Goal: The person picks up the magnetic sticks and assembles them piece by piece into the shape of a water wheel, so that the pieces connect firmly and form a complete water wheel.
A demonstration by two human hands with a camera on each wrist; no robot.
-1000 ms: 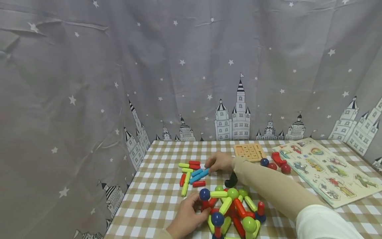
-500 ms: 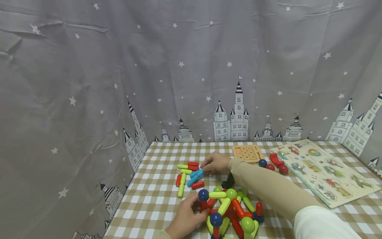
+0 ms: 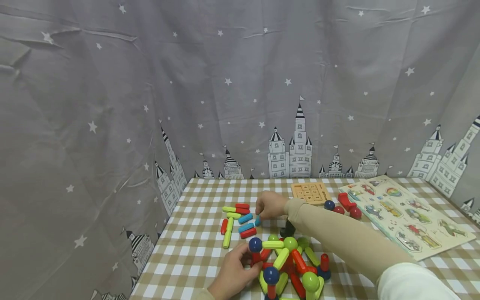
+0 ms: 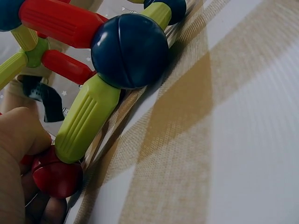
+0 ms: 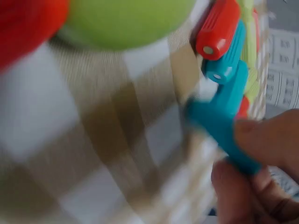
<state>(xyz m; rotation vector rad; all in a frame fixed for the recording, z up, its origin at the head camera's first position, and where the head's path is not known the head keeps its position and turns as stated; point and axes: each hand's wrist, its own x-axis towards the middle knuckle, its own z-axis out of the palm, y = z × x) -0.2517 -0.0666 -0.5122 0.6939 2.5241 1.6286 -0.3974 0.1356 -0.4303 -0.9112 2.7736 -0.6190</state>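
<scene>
Blue stick [image 5: 222,126] pinched by right grip [image 3: 271,205]; left grip [image 3: 235,268] clasps structure [image 3: 299,261]; checked tablecloth [image 3: 185,257]; curtain [image 3: 210,104].

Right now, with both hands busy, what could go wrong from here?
1. The right grip pinches a blue stick close to the other blue sticks; lifting it could nudge them.
2. In the head view, the right sleeve runs just past the ball-and-stick structure; drawing that arm back might brush it.
3. The left grip holds the structure on one side only, so a twist there could loosen a joint.
</scene>
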